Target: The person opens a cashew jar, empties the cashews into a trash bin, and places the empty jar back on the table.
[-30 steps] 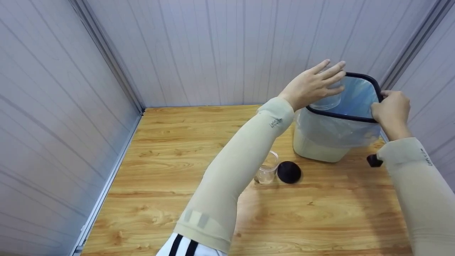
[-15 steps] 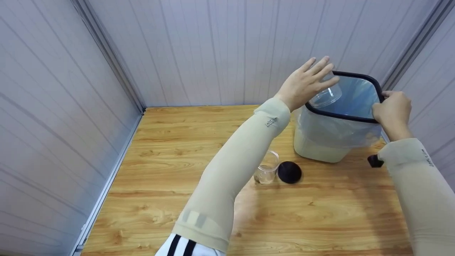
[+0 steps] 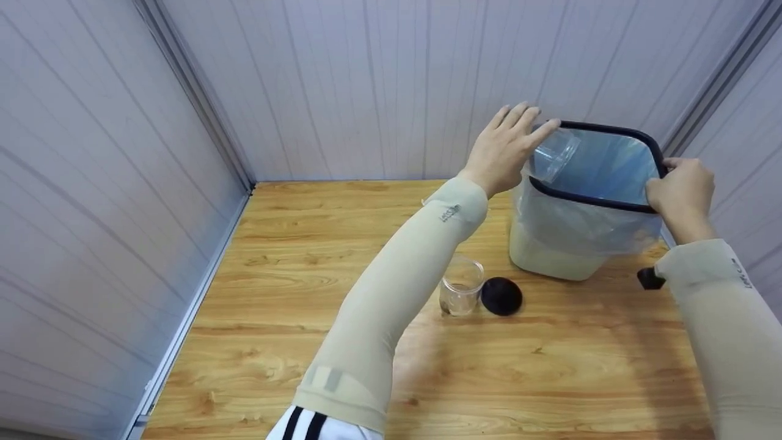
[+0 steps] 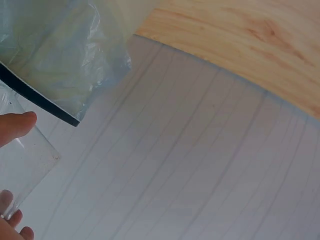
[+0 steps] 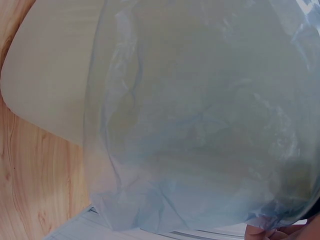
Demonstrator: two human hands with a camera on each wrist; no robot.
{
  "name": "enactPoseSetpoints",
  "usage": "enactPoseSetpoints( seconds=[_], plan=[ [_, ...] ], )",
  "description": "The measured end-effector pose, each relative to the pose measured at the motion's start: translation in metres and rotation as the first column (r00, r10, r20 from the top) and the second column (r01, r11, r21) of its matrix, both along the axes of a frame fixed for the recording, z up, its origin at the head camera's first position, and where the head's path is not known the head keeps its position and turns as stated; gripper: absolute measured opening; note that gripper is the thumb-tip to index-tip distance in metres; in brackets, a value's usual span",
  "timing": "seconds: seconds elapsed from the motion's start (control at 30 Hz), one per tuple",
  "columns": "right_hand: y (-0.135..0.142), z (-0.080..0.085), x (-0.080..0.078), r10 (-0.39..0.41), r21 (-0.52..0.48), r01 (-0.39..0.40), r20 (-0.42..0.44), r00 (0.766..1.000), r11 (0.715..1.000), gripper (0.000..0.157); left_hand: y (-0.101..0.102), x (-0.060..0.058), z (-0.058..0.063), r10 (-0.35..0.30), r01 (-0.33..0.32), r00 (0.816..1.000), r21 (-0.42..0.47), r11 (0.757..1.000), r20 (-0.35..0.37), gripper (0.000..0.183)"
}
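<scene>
My left hand point(image 3: 504, 150) holds a clear plastic jar point(image 3: 555, 153) tilted over the left rim of a waste bin point(image 3: 550, 253). In the left wrist view, its thumb and fingertips lie around the jar's clear wall point(image 4: 32, 160). The cream bin wears a bluish plastic liner point(image 3: 580, 223), folded outward under a black rim point(image 3: 595, 200). On the right side, my right hand point(image 3: 684, 189) grips that rim. In the right wrist view the liner point(image 5: 200, 125) fills most of the picture, with only a few fingertips point(image 5: 255, 232) at the bottom.
A second clear jar point(image 3: 459, 290) stands uncovered on the wooden table point(image 3: 293, 269), partly behind my left forearm. Beside it lies a round black lid point(image 3: 501, 296). Pale panel walls point(image 3: 391, 91) enclose the table at the back and sides.
My left hand has drawn back leftward, bringing the jar from inside the bin up toward its left rim and tilting it more. The right hand keeps its grip on the rim.
</scene>
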State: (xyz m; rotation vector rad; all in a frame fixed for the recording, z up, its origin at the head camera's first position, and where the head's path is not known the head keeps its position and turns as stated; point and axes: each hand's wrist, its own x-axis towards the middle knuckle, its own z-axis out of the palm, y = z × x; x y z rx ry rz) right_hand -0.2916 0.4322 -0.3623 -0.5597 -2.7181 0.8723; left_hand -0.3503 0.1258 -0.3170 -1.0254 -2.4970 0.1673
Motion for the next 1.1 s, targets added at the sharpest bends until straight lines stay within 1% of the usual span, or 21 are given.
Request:
enactPoseSetpoints(
  seconds=[0.2,0.33,0.5,0.67,0.9,1.1],
  plan=[
    [0.003,-0.003,-0.002,0.001,-0.011,-0.001,-0.004,1.000,1.000,0.061,-0.006,-0.001,-0.003,0.009,-0.017,0.997,0.106,0.994,0.075,0.078],
    [0.004,-0.004,-0.003,0.003,-0.017,-0.003,-0.002,1.000,1.000,0.062,-0.012,-0.002,-0.005,0.008,-0.025,0.995,0.170,0.985,0.097,0.084],
    [0.004,-0.003,-0.004,-0.007,-0.008,0.007,0.004,1.000,1.000,0.062,-0.021,-0.002,-0.008,0.004,-0.034,0.992,0.243,0.969,0.123,0.088],
    [0.004,-0.001,-0.005,-0.003,-0.004,0.003,0.001,1.000,1.000,0.061,-0.030,-0.001,-0.010,0.003,-0.053,0.987,0.313,0.948,0.160,0.090],
    [0.005,-0.002,-0.004,0.000,0.005,0.000,0.006,1.000,1.000,0.061,-0.042,-0.002,-0.014,-0.012,-0.056,0.984,0.373,0.926,0.177,0.095],
    [0.008,-0.001,-0.004,-0.006,0.006,0.006,0.001,1.000,1.000,0.062,-0.050,-0.002,-0.017,-0.023,-0.056,0.983,0.415,0.908,0.182,0.094]
  ],
)
